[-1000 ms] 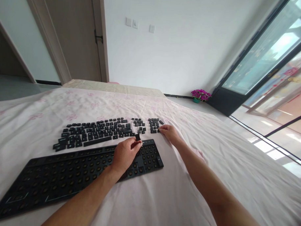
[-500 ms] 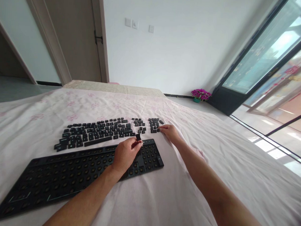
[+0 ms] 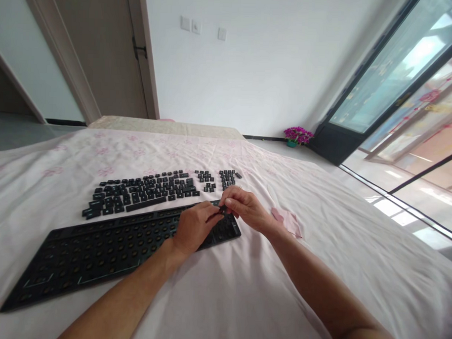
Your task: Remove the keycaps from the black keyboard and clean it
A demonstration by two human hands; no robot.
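Note:
A black keyboard base (image 3: 108, 249) with its keycaps removed lies on a pale pink sheet. Rows of loose black keycaps (image 3: 143, 191) are laid out beyond it. My left hand (image 3: 194, 227) hovers over the base's right end, fingers pinched on a small black keycap (image 3: 221, 209). My right hand (image 3: 245, 208) meets it there, its fingertips pinched on the same keycap. Both hands touch above the base's far right corner.
The sheet (image 3: 244, 289) covers a wide bed. Two smaller keycap clusters (image 3: 227, 178) lie at the far right of the rows. A pink cloth scrap (image 3: 289, 221) lies right of my right wrist. A door, a purple flower pot (image 3: 297, 136) and glass doors stand beyond.
My right hand left the far keycap cluster and came back to meet my left hand over the keyboard's right end. The camera tilted slightly.

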